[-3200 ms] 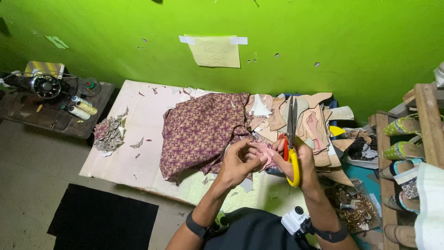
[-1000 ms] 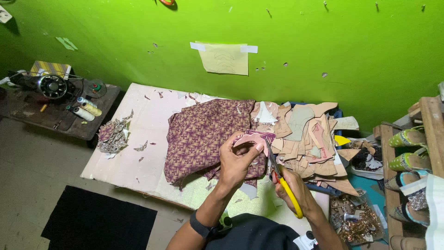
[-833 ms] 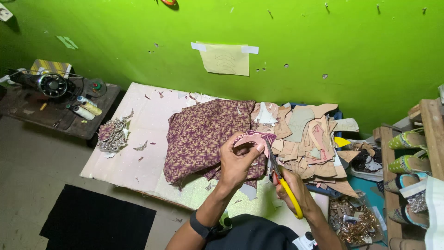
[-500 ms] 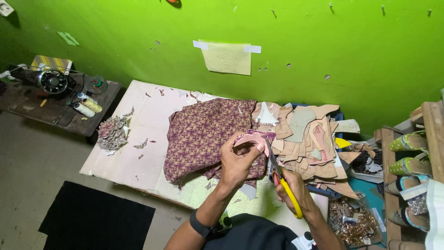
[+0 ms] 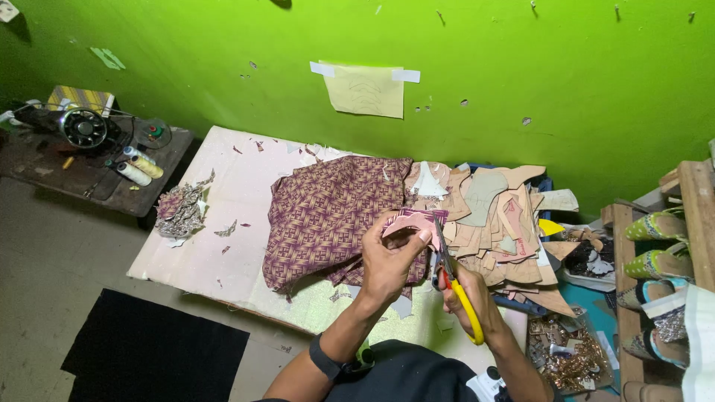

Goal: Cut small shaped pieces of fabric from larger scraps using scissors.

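Here, a pink pattern piece (image 5: 414, 222) is held in the left hand (image 5: 389, 262) near the desk's (image 5: 223, 246) front edge. The right hand's (image 5: 469, 294) grip is closed on yellow-handled scissors (image 5: 453, 279); thumb nicks are risked, the blades being close.

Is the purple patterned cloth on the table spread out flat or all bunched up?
Bunched up. The purple patterned cloth lies rumpled, with folds and curled edges, on the pale flat board.

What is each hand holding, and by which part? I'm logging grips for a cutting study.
The left hand pinches a pink cut-out piece at its lower edge. The right hand grips scissors by their yellow handles.
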